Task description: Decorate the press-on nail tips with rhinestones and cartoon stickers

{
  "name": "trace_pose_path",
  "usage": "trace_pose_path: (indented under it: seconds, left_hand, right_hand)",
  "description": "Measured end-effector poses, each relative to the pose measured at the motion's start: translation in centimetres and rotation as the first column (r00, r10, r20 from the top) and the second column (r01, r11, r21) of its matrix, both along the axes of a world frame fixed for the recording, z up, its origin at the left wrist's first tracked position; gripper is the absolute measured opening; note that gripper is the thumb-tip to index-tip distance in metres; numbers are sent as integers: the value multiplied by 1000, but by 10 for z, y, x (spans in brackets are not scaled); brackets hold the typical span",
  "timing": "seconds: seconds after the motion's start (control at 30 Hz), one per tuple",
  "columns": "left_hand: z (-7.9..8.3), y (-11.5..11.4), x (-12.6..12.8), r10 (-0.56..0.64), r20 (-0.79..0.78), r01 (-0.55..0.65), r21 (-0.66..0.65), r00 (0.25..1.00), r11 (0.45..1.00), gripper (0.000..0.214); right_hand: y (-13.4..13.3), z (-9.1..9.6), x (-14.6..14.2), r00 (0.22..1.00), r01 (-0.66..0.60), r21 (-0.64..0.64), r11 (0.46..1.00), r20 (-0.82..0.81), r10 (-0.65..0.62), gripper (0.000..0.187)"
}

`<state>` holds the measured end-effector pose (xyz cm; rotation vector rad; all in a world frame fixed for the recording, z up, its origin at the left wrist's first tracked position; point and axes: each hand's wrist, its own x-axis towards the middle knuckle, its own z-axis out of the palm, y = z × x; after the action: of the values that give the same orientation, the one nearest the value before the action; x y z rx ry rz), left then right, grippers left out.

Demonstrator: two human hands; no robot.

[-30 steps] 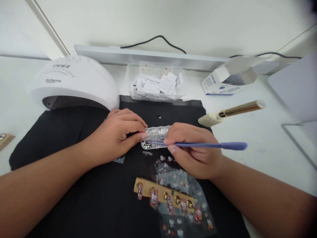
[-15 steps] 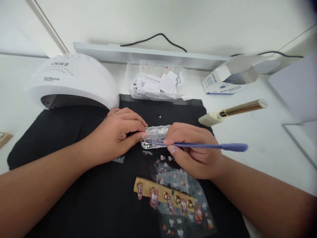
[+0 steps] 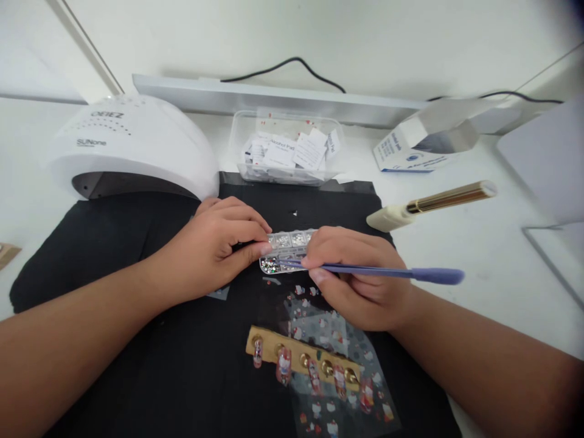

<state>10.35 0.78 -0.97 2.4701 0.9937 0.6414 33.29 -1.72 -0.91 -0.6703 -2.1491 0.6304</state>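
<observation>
My left hand (image 3: 228, 240) pinches the left end of a small clear compartment case (image 3: 283, 250) between thumb and fingertips. Tiny rhinestones (image 3: 270, 264) fill its front left compartment, and silvery ones lie in others. In my right hand (image 3: 360, 277) are slim purple tweezers (image 3: 387, 270), their tips down at the front left compartments. That hand covers the case's right end. Nearer to me is a tan strip (image 3: 292, 349) with round metal studs, bearing several decorated press-on nails (image 3: 283, 365). Beneath it spread clear sticker sheets (image 3: 319, 325) with small cartoon figures.
A white nail lamp (image 3: 141, 143) stands at the back left. Behind the black mat (image 3: 182, 365) is a clear tub (image 3: 235, 143) of alcohol pad packets. An open white box (image 3: 406, 149) and a cream bottle with a gold handle (image 3: 449, 196) are at the right.
The tweezers' back end has swung slightly to the right and down. Otherwise both hands and the case stay almost where they were, with a slight shift of the view.
</observation>
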Motion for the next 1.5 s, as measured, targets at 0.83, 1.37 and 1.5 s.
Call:
trace_pose_path:
  seconds: [0.83, 1.37, 1.5]
  left_hand:
    - [0, 0, -1, -1, -8, 1, -8, 1000, 1000, 19]
    - [0, 1, 0, -7, -8, 7, -17, 1000, 1000, 20]
    - [1, 0, 0, -3, -10, 2, -20, 1000, 1000, 19]
  right_hand:
    - [-1, -1, 0, 1000, -10, -2, 1000, -18, 10, 18]
    - [-2, 1, 0, 1000, -1, -7, 1000, -24, 1, 19]
    - [-2, 1, 0, 1000, 0, -1, 1000, -23, 0, 20]
